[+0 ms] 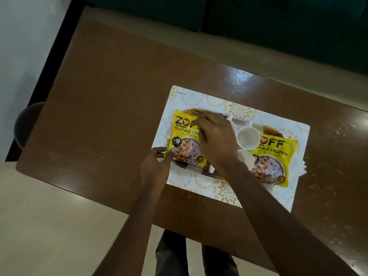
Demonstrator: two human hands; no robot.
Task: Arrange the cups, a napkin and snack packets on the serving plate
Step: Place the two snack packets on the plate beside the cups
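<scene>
Glossy brown wooden table [109, 96] runs diagonally through the frame, with cream floor at lower left and something dark teal across the top. Right of centre there's a white placemat [219, 192] with gold flower prints, and the serving plate [203, 171] sits on it, dark with gold leaf patterning, though it's mostly covered up.

Both bare forearms reach in from the bottom. The left hand [155, 166] is curled at the lower-left corner of the left packet [185, 142], and it looks like thumb and finger are pinching it. The right hand [215, 140] arches over the same packet, knuckles up, with fingertips nipping its top edge and blocking half the logo.

The right packet [272, 158] lies on the plate's right side, the same crinkly yellow plastic with a clear window. Between the packets there's an open white cup [247, 137]. A second cup [245, 159] is half hidden by the forearm, and a third is barely visible behind the knuckles. The napkin [300, 168] is just white layered edges poking out beyond the right packet. There's also a small white bit near the wrist that I can't identify.
</scene>
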